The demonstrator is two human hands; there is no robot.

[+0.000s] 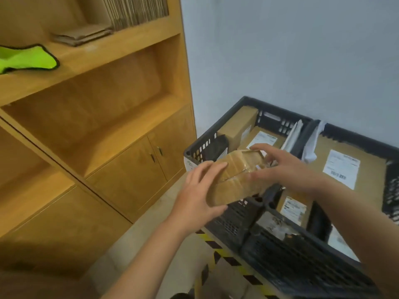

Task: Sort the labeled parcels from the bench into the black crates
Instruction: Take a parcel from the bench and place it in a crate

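Observation:
I hold a brown taped cardboard parcel (236,176) with both hands over the near rim of the left black crate (216,131). My left hand (198,193) grips its left end, fingers on top and thumb underneath. My right hand (287,167) grips its right end with spread fingers. That crate holds an upright box (237,124) and a flat labelled parcel (263,138). Beside it, the right black crate (356,137) holds a large flat parcel with a white label (341,168). A nearer black crate (302,268) holds another labelled parcel (294,207).
Wooden shelving with cabinet doors (129,162) fills the left side. A bright green vest (26,60) and flattened cardboard (131,11) lie on its shelves. Yellow-and-black hazard tape (216,247) runs along the floor by the crates. A plain wall stands behind them.

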